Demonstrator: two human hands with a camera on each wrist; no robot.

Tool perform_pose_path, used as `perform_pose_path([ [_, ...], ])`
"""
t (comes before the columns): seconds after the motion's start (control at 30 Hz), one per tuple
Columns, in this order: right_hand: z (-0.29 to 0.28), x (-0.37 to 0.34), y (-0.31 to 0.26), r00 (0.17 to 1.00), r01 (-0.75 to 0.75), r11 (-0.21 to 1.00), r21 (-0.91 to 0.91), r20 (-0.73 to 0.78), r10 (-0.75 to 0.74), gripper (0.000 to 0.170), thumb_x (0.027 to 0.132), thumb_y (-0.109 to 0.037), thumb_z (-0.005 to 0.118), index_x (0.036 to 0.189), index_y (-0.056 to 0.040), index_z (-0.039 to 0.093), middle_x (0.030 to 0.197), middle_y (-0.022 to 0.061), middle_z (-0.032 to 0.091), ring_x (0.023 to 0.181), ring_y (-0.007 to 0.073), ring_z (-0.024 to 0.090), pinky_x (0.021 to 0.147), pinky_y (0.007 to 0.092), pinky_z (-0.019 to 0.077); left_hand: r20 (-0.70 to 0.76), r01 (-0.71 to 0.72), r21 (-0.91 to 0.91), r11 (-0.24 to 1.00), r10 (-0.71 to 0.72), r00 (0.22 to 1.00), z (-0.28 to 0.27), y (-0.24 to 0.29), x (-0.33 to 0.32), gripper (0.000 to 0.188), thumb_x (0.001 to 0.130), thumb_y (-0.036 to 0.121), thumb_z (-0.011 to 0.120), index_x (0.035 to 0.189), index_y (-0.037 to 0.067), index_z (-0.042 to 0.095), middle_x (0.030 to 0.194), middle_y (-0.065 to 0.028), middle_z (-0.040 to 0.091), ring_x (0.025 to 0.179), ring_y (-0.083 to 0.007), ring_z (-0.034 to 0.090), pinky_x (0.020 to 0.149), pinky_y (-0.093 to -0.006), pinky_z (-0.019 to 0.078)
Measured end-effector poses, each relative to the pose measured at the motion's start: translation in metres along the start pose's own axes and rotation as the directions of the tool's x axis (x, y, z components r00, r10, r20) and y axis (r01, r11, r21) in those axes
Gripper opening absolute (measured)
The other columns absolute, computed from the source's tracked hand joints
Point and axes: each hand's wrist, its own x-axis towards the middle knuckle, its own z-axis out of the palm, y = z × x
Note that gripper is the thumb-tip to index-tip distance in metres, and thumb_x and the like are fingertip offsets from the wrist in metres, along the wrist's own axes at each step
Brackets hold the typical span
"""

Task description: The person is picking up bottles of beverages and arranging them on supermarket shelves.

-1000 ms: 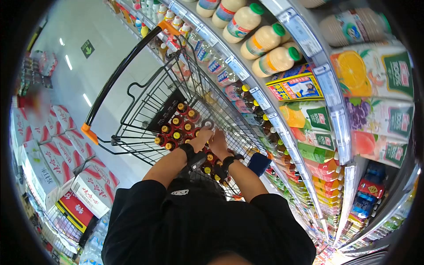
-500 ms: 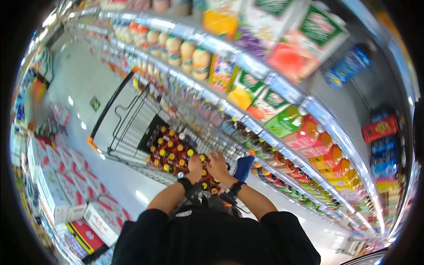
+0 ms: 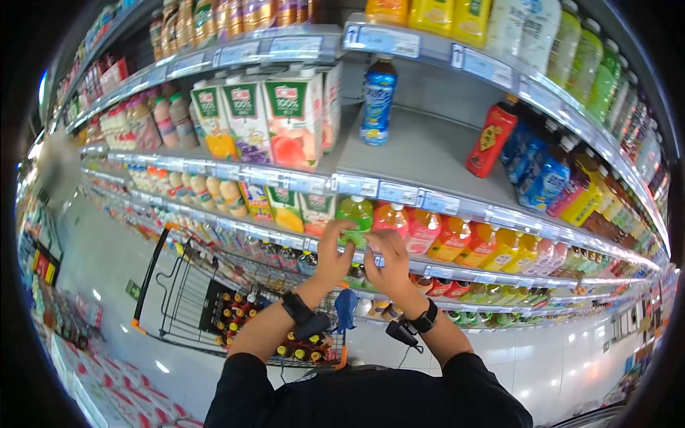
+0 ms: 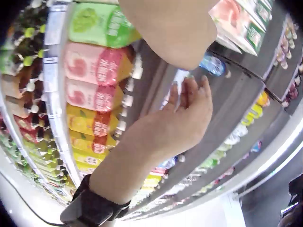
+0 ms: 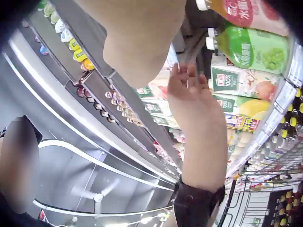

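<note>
Left hand (image 3: 334, 250): raised, fingers loosely bent, nothing seen held. Green plastic bottle with white cap (image 3: 355, 208): on the shelf (image 3: 492, 278) behind the hands; judged fairly heavy, smooth, slightly yielding; grip around the body below the shoulder. Right hand (image 3: 389, 261): fingers half-curled, apparently empty.

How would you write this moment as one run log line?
left hand: empty | right hand: empty | nearest: green bottle, shelved | cart: bottles inside

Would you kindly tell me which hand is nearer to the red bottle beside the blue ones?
The right: in the head view, the right hand is below and left of the red bottle; the left hand is also below it, but farther left.
</note>
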Motion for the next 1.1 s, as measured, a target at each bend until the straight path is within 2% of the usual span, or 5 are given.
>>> perform_pose_path([
  [0.07, -0.013, 0.016, 0.005, 0.999, 0.039, 0.998, -0.056, -0.023, -0.04, 0.03, 0.069, 0.002, 0.06, 0.098, -0.0026, 0.058, 0.092, 0.0144, 0.057, 0.086, 0.0316, 0.054, 0.075, 0.04, 0.0441, -0.004, -0.096, -0.066, 0.993, 0.096, 0.995, 0.005, 0.011, 0.046, 0.034, 0.069, -0.005, 0.053, 0.102, 0.003, 0.052, 0.097, -0.0118, 0.055, 0.09, -0.0255, 0.054, 0.076, -0.0322, 0.0424],
  [0.17, -0.023, 0.051, 0.033, 0.987, 0.096, 0.974, -0.207, -0.103, -0.12, 0.029, 0.069, -0.003, 0.061, 0.099, -0.0034, 0.056, 0.092, 0.0126, 0.056, 0.092, 0.0307, 0.053, 0.082, 0.0413, 0.0413, -0.091, -0.068, -0.038, 0.997, 0.065, 0.994, 0.014, 0.017, 0.108, 0.039, 0.072, -0.005, 0.056, 0.11, 0.004, 0.049, 0.105, -0.0079, 0.054, 0.093, -0.019, 0.053, 0.081, -0.0304, 0.0428],
  [0.33, -0.033, 0.109, 0.054, 0.97, 0.082, 0.788, -0.61, -0.131, -0.203, 0.037, 0.07, -0.014, 0.061, 0.105, -0.0054, 0.053, 0.104, 0.0099, 0.053, 0.104, 0.0269, 0.048, 0.098, 0.0518, 0.0264, -0.198, 0.031, 0.002, 1.0, -0.03, 0.98, 0.037, -0.016, 0.193, 0.055, 0.067, 0.015, 0.07, 0.113, -0.001, 0.045, 0.106, -0.015, 0.052, 0.095, -0.0247, 0.052, 0.08, -0.0352, 0.0427],
  [0.57, -0.02, 0.139, 0.091, 0.972, 0.065, 0.766, -0.64, -0.132, -0.194, 0.045, 0.073, -0.02, 0.062, 0.113, -0.0026, 0.05, 0.105, 0.0114, 0.052, 0.103, 0.0275, 0.049, 0.098, 0.0533, 0.0261, -0.096, 0.239, 0.02, 0.971, -0.236, 0.967, 0.07, -0.049, 0.243, 0.074, 0.057, 0.032, 0.08, 0.111, -0.005, 0.045, 0.111, -0.0233, 0.053, 0.104, -0.0329, 0.054, 0.088, -0.0369, 0.0426],
  [1.1, -0.02, 0.135, 0.095, 0.97, 0.043, 0.858, -0.512, -0.186, -0.159, 0.053, 0.074, -0.021, 0.063, 0.118, 0.002, 0.043, 0.098, 0.0178, 0.052, 0.094, 0.0337, 0.048, 0.088, 0.0454, 0.0368, -0.023, 0.026, 0.343, 0.939, -0.019, 1.0, 0.062, -0.03, 0.24, 0.065, 0.056, 0.031, 0.08, 0.1, -0.001, 0.045, 0.089, -0.0216, 0.062, 0.082, -0.0369, 0.062, 0.071, -0.0417, 0.0496],
])
